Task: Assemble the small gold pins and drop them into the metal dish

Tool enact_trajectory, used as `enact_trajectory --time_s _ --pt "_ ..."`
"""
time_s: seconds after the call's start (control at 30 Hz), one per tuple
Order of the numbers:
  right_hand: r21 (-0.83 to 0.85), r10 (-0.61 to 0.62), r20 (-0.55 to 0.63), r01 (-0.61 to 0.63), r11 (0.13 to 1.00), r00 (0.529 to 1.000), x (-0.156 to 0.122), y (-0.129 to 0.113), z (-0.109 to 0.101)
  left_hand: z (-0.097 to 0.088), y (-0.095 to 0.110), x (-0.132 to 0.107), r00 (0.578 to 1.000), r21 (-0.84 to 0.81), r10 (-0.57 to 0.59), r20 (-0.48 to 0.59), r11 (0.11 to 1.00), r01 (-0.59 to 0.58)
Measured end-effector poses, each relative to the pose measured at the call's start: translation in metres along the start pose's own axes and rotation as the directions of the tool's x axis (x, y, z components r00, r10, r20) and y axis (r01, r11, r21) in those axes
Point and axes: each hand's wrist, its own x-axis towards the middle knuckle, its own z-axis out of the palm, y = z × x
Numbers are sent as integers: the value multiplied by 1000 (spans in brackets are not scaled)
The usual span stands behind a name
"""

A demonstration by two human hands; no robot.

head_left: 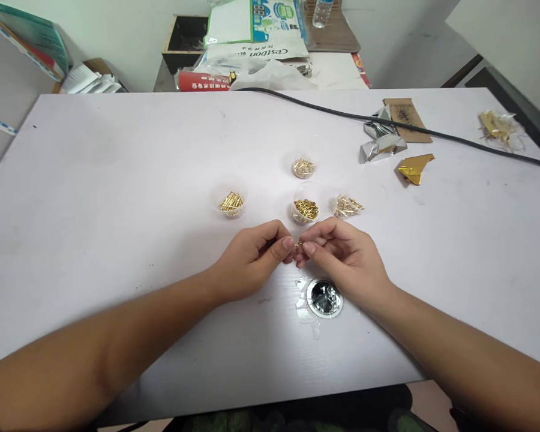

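On the white worktop (117, 180), the left cup (234, 213) is small and clear, and it holds thin, straight gold pins (231, 201). Next is the left hand (261, 249), at the end of an arm that reaches in from the bottom left. Its thumb lies on top, pressed to the bent first finger, pinched closed on 1 end of a tiny gold piece (298, 245). The piece is thin and shiny and sits in the little gap between the 2 hands; it is too small to see its whole shape. Behind it, the back cup (303, 175) has pale gold bits, and the middle cup (297, 218) has short, darker gold bits. Nearer the person is a silver ring (309, 298) with a shiny dark middle. The right hand (348, 255) comes in from the bottom right, thumb and first finger pinched on the piece's other end, other fingers loosely curled. Just behind this hand, the right cup (342, 210) holds thin gold bits. Farther right lie silver foil (384, 147) and gold foil (415, 171).
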Motion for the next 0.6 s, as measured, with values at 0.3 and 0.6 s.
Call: enact_trajectory --time_s 0.3,0.6 --pt "-37 29 -33 -30 999 999 1 0 3 -1 2 -1 999 50 -47 -23 998 48" --pt "-592 -275 -1 221 775 962 -1 5 -15 -2 2 -6 974 192 -15 -226 980 59"
